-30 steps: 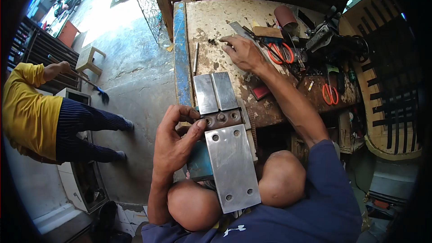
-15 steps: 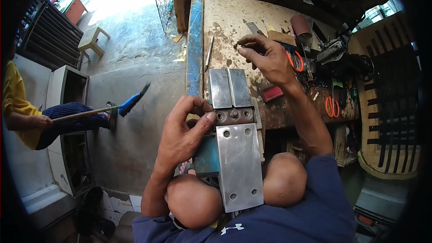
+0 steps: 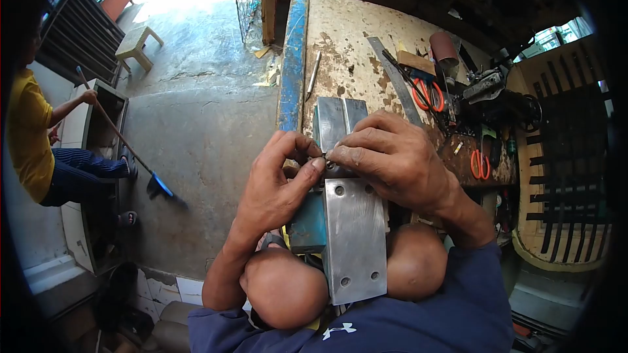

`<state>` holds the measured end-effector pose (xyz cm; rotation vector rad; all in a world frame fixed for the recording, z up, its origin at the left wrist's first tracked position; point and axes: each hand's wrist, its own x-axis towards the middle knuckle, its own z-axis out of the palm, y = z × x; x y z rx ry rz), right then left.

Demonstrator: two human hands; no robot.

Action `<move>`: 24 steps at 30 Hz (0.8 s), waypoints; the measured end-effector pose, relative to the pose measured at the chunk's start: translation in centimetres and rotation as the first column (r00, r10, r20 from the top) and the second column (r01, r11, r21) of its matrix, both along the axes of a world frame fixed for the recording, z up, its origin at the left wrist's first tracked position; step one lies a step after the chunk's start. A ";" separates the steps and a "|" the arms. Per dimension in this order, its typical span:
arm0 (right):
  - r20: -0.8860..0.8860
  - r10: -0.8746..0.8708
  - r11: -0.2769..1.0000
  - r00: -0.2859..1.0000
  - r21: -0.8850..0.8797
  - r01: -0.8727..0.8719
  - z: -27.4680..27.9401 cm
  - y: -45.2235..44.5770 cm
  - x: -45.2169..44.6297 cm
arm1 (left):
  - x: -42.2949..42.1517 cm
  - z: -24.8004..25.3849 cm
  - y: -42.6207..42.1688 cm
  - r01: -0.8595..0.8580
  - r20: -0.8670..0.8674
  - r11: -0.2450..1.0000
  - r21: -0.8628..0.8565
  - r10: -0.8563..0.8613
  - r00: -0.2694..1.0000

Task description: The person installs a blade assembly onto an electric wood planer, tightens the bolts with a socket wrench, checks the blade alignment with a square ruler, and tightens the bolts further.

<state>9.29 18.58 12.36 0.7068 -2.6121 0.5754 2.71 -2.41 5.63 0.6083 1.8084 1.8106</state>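
A flat metal plate [image 3: 356, 242] with screw holes near its corners lies between my knees, on a teal machine body [image 3: 307, 222]. Beyond it are two smooth metal blocks [image 3: 340, 121] side by side, split by a narrow gap. My left hand [image 3: 278, 176] is at the left of the gap between plate and blocks, thumb and forefinger pinched together. Fingertips of my right hand [image 3: 392, 157] meet them there, also pinched. A tiny dark piece shows between the fingertips, too small to name. My right hand hides most of the recessed part under it.
A worn workbench [image 3: 340, 26] with a blue edge holds a metal ruler [image 3: 396, 82], a pen-like rod [image 3: 314, 72], orange-handled scissors [image 3: 481, 165] and a reddish cylinder [image 3: 445, 49]. To the left, a person in yellow [image 3: 33, 131] holds a broom [image 3: 160, 186]. A stool [image 3: 139, 46] stands behind.
My right hand has come down from above the bench to my left hand at the metal blocks. The person at left has shifted, and the broom now reaches lower on the floor.
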 end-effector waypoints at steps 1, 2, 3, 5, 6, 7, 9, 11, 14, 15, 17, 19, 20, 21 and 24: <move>0.018 0.027 0.999 0.999 0.023 -0.027 0.0 0.0 0.0 | 0.0 -0.1 0.0 0.002 -0.002 1.000 0.005 -0.002 1.000; 0.036 0.054 0.997 0.998 0.046 -0.055 0.0 -0.1 -0.1 | 0.1 -0.2 0.0 -0.002 -0.003 1.000 0.015 0.002 1.000; 0.036 0.053 0.997 0.998 0.050 -0.055 0.2 -0.1 -0.1 | 0.1 -0.2 0.0 -0.006 -0.002 1.000 0.024 0.006 1.000; 0.095 0.071 0.993 0.993 0.091 -0.080 0.7 -0.3 -0.1 | 0.1 -0.2 -0.1 -0.003 -0.010 1.000 0.019 0.004 1.000; 0.096 0.073 0.992 0.993 0.092 -0.082 0.7 -0.5 -0.2 | 0.1 -0.1 -0.1 0.001 -0.020 1.000 0.009 0.000 1.000; 0.091 0.073 0.990 0.993 0.118 -0.083 0.8 -0.6 -0.4 | 0.1 -0.2 -0.1 0.001 -0.019 1.000 0.010 0.000 1.000; 0.083 0.070 0.986 0.994 0.147 -0.082 0.9 -0.7 -0.4 | 0.1 -0.2 -0.1 0.007 0.006 1.000 0.010 -0.007 1.000; 0.164 0.067 0.978 0.984 0.184 -0.098 1.3 -0.8 -0.4 | 0.0 -0.1 0.0 0.007 0.020 1.000 0.027 -0.007 1.000; 0.185 0.057 0.977 0.981 0.194 -0.094 1.8 -1.2 -0.4 | 0.1 -0.1 -0.2 0.007 0.029 0.999 0.036 -0.008 1.000; 0.186 0.057 0.976 0.981 0.195 -0.094 1.7 -1.2 -0.5 | 0.1 -0.1 -0.2 0.011 0.016 1.000 0.030 -0.011 1.000; 0.186 0.033 0.973 0.982 0.217 -0.074 1.4 -1.1 -0.7 | 0.1 -0.2 -0.3 0.019 -0.006 0.999 0.035 -0.019 1.000; 0.178 0.022 0.974 0.984 0.217 -0.061 1.4 -1.3 -0.7 | 0.1 -0.6 -0.3 0.019 -0.028 0.999 0.043 -0.018 0.999; 0.169 0.009 0.976 0.986 0.215 -0.046 1.3 -1.4 -0.6 | 0.2 -0.9 -0.4 0.016 0.004 0.998 0.068 -0.017 1.000; 0.172 0.009 0.976 0.985 0.215 -0.046 1.3 -1.6 -0.4 | 0.3 -1.0 -0.4 0.015 0.036 0.996 0.092 -0.018 0.999; 0.093 -0.041 0.952 0.995 0.305 0.010 1.0 -2.2 -0.1 | 0.5 -0.9 -0.4 -0.016 0.101 0.992 0.128 0.003 0.995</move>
